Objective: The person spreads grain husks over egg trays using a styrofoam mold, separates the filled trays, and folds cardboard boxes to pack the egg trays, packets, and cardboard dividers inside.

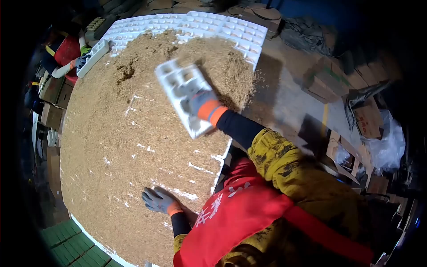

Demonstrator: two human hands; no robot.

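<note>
My right hand [204, 106], in a grey glove with an orange cuff, grips a white foam tray [181, 104] with rounded hollows. The tray is tilted and smeared by motion. Its far end touches a heap of brown, sawdust-like loose material [229, 73]. My left hand [159, 200], gloved the same way, lies open with its fingers stretched over the brown layer [106, 187]. White tray edges [180, 193] poke through that layer in places.
White trays with filled hollows [207, 22] line the far edge. At the far left a co-worker's gloved hand [81, 61] holds another white tray [93, 58]. Green crates [73, 240] stand at lower left. Cardboard boxes [324, 83] and clear plastic [387, 142] lie on the right.
</note>
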